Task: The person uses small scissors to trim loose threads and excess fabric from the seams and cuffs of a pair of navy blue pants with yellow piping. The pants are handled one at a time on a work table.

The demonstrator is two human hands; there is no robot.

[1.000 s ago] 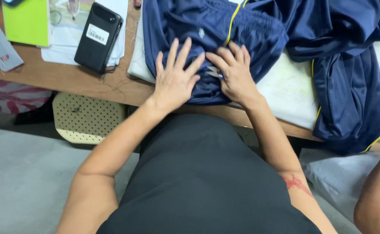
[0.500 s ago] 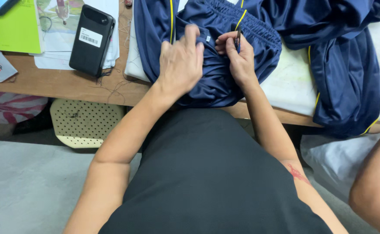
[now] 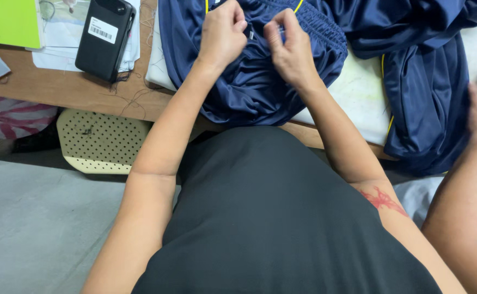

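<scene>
Navy shorts (image 3: 260,81) lie bunched under both hands, left fingers (image 3: 233,24) and right fingers (image 3: 274,30) apparently pinching the waistband.

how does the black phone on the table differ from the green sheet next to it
The black phone is dark, thick and slab-like, with a white sticker on its back; the green sheet is bright lime, thin and unmarked. The phone lies tilted on white papers, while the sheet sits squarer, at the frame's top left corner, partly cut off. Both rest flat on the wooden table, away from the left hand and right hand, which pinch navy shorts.
</scene>
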